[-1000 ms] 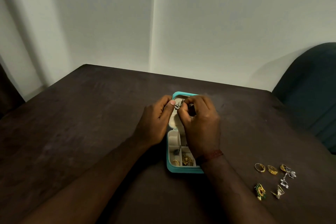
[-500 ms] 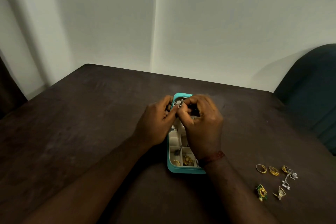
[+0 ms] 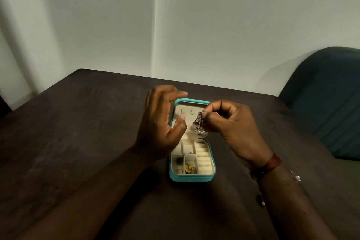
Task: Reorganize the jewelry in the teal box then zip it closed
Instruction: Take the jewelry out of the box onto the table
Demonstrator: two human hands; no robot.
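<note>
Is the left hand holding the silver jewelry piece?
No, the right hand pinches the silver jewelry piece, while the left hand holds nothing.

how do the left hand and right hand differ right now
The left hand is open with loosely spread fingers, holding nothing; the right hand pinches a silver jewelry piece. The right wrist wears a reddish band; the left wrist is bare. Both hover by the open teal box.

A teal box (image 3: 191, 179) on a dark brown worktop (image 3: 87, 132)
Cream lining (image 3: 188, 118), gold pieces (image 3: 190, 168), silver cluster (image 3: 198, 124); reddish-brown wristband (image 3: 271, 163), dark teal chair (image 3: 327, 93), pale grey wall (image 3: 214, 25).
</note>
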